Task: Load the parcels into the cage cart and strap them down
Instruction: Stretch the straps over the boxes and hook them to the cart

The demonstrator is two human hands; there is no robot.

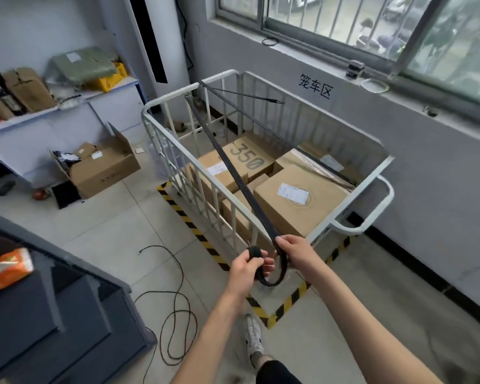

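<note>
Your right hand (pixel 294 249) is closed around the black strap (pixel 225 162), which runs taut from the far rail of the cage cart (pixel 383 162) over the parcels (pixel 297 200). Your left hand (pixel 250 266) pinches its hooked end. Keep the tension, and hook it low onto the near rail.

Soft window (pixel 344 20) daylight; wide-angle bending, edges blurred

white cage cart (pixel 383 162), black strap (pixel 227 173), brown parcels (pixel 297 206)
</note>
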